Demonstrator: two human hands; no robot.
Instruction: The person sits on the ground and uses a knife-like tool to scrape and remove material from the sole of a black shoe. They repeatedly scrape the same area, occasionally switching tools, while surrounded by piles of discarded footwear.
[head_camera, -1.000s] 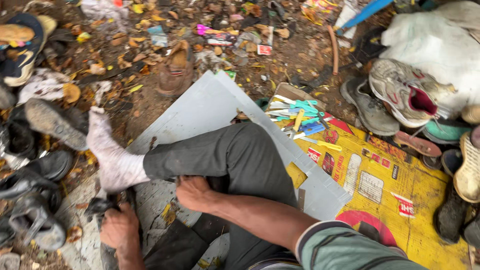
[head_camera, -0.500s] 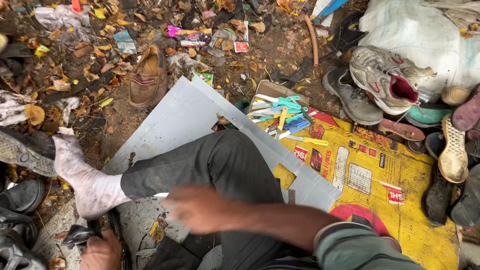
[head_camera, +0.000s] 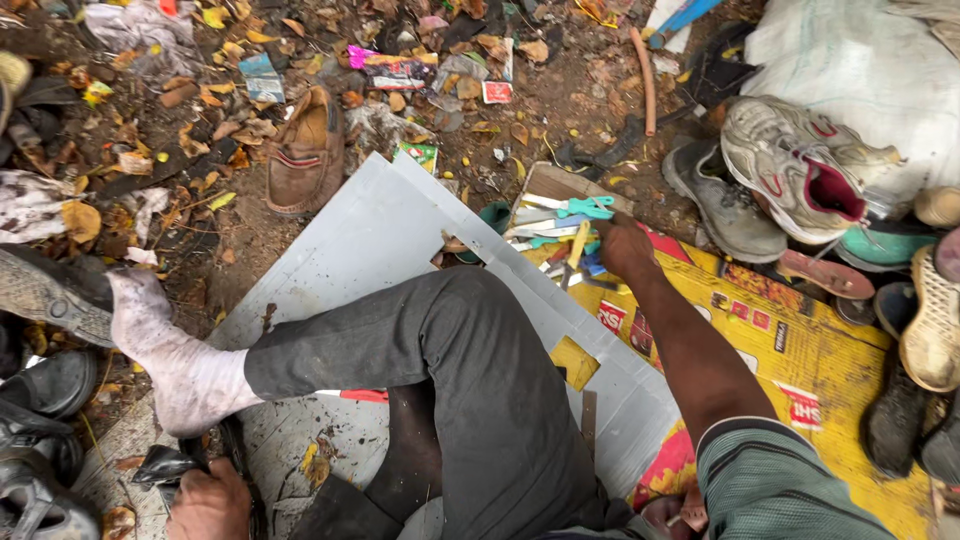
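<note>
Head view, right hand (head_camera: 622, 245): reaching into the heap of tools (head_camera: 560, 222) beside the grey board (head_camera: 400, 225); fingers curled over them, grip unclear.
Head view, left hand (head_camera: 208, 500): closed on a dark shoe (head_camera: 165, 464) at the frame's bottom.
Socked foot (head_camera: 165, 350): resting nearby.

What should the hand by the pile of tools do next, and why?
Probably close the right hand on one tool: it lies on the heap of tools in the small tray, fingers spread over the handles, gripping nothing clearly yet. The left hand holds a dark shoe.
</note>
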